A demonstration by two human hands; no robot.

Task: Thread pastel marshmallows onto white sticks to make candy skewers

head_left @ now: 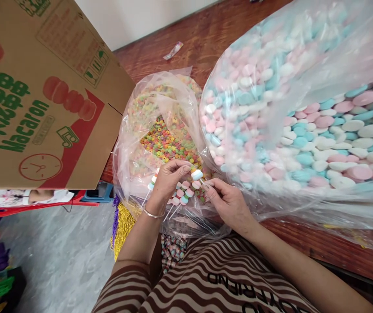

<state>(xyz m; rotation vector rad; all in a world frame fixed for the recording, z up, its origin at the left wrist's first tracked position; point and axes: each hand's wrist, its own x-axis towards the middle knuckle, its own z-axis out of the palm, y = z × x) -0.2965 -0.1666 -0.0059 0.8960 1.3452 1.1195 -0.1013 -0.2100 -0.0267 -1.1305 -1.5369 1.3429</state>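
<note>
Filling the right, a sweets bag (304, 108) dwarfs the ring bag (160, 130); near it, the left hand (168, 178) grips skewers (181, 195), pointing far-right, while the right hand (227, 202) pinches one skewer's tip by a sweet (197, 174)

left hand (168, 178) grips candy sticks (181, 195); right hand (227, 202) apparently threading sweet (197, 174).

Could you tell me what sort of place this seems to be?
Probably a small home workshop for assembling sweets by hand. A big bag of pastel candies, a smaller bag of coloured rings and a printed carton crowd a wooden table; the left hand holds candy skewers.
</note>
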